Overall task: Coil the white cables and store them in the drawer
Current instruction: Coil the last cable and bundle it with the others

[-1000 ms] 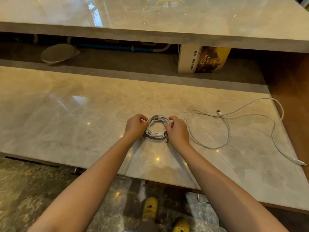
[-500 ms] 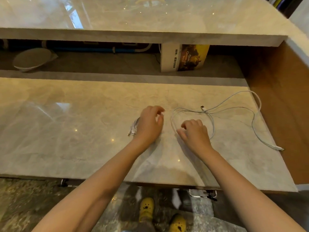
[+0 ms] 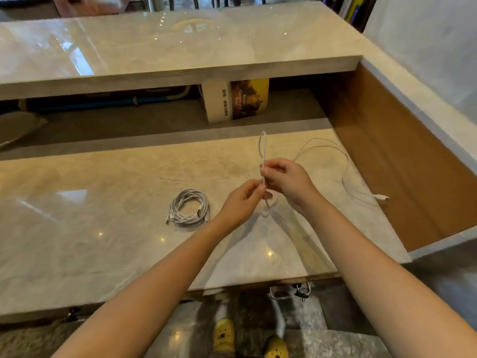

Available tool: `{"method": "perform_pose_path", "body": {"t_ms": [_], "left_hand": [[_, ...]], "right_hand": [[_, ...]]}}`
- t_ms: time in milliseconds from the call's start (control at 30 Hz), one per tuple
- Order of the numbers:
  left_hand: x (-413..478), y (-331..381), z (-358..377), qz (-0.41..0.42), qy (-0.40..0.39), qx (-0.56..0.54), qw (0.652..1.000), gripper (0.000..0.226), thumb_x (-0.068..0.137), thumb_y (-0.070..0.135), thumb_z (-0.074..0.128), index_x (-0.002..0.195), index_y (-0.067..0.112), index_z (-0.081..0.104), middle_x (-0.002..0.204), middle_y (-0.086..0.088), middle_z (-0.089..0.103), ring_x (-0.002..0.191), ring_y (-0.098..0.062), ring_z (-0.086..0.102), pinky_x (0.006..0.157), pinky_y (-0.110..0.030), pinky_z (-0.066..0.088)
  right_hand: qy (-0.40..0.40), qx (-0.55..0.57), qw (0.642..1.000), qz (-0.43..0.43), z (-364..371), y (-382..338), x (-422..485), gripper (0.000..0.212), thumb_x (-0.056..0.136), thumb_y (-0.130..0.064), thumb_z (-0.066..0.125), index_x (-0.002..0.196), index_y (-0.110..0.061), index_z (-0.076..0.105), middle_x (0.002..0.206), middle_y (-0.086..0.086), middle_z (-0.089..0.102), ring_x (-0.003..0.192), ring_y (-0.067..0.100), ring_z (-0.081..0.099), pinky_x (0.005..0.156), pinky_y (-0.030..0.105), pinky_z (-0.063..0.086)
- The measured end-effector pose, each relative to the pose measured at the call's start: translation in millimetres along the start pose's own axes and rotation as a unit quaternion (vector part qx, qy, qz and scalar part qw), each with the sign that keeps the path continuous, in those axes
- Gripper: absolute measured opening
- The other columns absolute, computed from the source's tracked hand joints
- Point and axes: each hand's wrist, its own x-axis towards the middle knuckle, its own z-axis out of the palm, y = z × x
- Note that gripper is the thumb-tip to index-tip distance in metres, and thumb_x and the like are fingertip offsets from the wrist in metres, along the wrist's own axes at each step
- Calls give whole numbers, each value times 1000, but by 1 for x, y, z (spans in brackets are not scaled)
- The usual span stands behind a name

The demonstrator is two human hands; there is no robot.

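Coiled cable lies flat on the worktop, untouched. Right of the coiled cable, both hands are raised above the worktop, working the loose cable. Left hand pinches it between thumb and fingers. Right hand grips it with curled fingers, a narrow loop standing up above it. The slack trails further right of the coiled cable, its plug on the worktop. A book stands behind.
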Motion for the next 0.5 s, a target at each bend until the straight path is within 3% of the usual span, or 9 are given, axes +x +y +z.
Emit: {"method": "perform_pose_path", "body": {"t_ms": [67, 200, 233, 300, 333, 367, 500], "left_hand": [[-1, 5, 6, 15, -36, 2, 999, 19, 98, 17, 45, 103, 12, 62, 84, 3, 67, 83, -8, 63, 84, -23, 48], [-2, 20, 2, 50, 14, -33, 998, 24, 98, 13, 42, 87, 18, 63, 67, 4, 53, 64, -6, 53, 73, -32, 51], [-2, 28, -2, 63, 29, -34, 997, 25, 99, 14, 41, 88, 19, 63, 64, 4, 49, 58, -3, 50, 66, -28, 49], [-3, 45, -10, 88, 45, 8, 995, 25, 99, 18, 41, 94, 19, 65, 62, 5, 47, 52, 0, 45, 56, -18, 41], [-3, 53, -13, 99, 44, 37, 993, 25, 99, 21, 42, 96, 20, 66, 63, 6, 49, 53, 0, 44, 55, -16, 39], [-2, 61, -17, 104, 43, 55, 992, 25, 99, 23, 42, 96, 23, 66, 64, 7, 50, 55, 0, 45, 56, -14, 39], [2, 80, -35, 98, 77, 23, 992, 26, 99, 25, 42, 85, 28, 64, 63, 7, 48, 57, -5, 42, 56, -19, 36]], "right_hand": [[14, 3, 1000, -7, 0, -16, 3, 16, 87, -2, 60, 103, 0, 60, 78, 7, 61, 68, 17, 59, 66, 25, 55], [90, -90, 990, -64, -6, -35, 13, 29, 88, -11, 61, 116, -9, 54, 99, 9, 63, 88, 20, 62, 76, 28, 55], [109, -178, 972, -110, -8, -38, 15, 29, 89, -15, 59, 118, -13, 54, 105, 7, 61, 96, 20, 59, 79, 27, 52], [127, -418, 869, -231, -12, -43, 13, 24, 94, -17, 50, 116, -16, 60, 116, 6, 57, 109, 20, 50, 85, 26, 40], [108, -486, 819, -286, -15, -45, 12, 25, 95, -15, 46, 111, -16, 65, 118, 5, 57, 112, 21, 47, 88, 28, 36], [72, -520, 791, -315, -17, -49, 11, 26, 94, -14, 44, 105, -16, 68, 116, 5, 59, 113, 21, 47, 91, 31, 34], [-32, -572, 746, -339, -28, -66, 8, 23, 95, -24, 45, 99, -20, 67, 94, -1, 66, 94, 18, 54, 96, 39, 34]]}}
